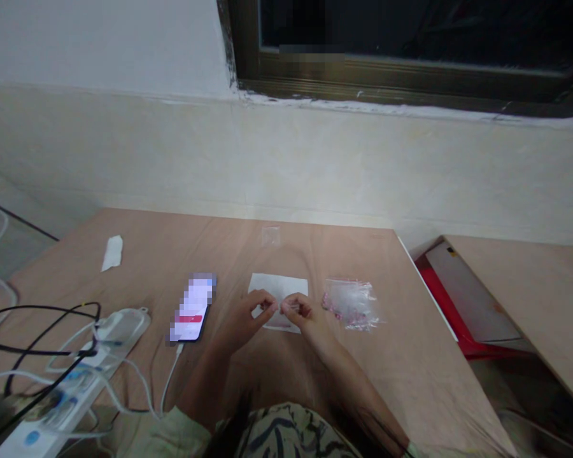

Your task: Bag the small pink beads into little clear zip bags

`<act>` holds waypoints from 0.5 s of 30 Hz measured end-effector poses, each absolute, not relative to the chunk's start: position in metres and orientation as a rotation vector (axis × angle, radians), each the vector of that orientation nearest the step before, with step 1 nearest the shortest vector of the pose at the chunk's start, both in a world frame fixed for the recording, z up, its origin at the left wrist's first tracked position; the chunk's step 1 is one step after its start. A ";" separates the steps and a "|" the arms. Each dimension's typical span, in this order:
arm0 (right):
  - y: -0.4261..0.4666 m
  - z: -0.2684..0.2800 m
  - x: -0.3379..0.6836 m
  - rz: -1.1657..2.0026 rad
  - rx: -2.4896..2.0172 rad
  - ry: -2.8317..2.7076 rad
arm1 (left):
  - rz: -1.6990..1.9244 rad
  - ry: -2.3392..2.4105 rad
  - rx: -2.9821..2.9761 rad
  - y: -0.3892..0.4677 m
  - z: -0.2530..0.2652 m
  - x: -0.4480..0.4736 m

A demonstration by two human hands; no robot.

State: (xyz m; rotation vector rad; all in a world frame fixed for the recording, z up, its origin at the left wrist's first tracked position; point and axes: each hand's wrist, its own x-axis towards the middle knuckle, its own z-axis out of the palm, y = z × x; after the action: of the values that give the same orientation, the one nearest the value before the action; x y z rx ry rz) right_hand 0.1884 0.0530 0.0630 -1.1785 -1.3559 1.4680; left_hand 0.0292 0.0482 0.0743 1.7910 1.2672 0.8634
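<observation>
Over a white sheet of paper point(279, 284) on the wooden table, my two hands meet with their fingertips close together. My left hand point(255, 313) is closed in a pinch of thumb and forefinger. Pinched likewise, my right hand point(305, 318) faces it from the other side. Whatever lies between the fingertips is too small to make out. Just right of the paper is a clear plastic bag point(351, 302) with small pink-red pieces in it.
Left of my hands lies a lit phone point(193, 308) on a white charging cable point(172, 375). A power strip point(88, 375) with tangled cords fills the near left. A paper scrap point(112, 253) and a small clear bag point(270, 236) lie farther back. The wall point(195, 152) borders the table point(410, 356).
</observation>
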 end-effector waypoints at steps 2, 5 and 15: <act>0.051 0.062 0.189 1.473 -1.184 -1.335 | 0.836 1.267 1.794 0.045 0.073 0.031; 0.052 0.063 0.193 1.425 -1.230 -1.313 | 0.811 1.257 1.793 0.044 0.072 0.030; 0.048 0.044 0.195 1.548 -1.169 -1.237 | 0.825 1.313 1.736 0.058 0.069 0.028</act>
State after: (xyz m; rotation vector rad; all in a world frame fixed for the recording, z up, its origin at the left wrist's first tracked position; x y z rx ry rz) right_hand 0.1955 0.0484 0.0438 -1.1692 -1.2375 1.5480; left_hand 0.0284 0.0580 0.0692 1.7358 1.3135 0.8251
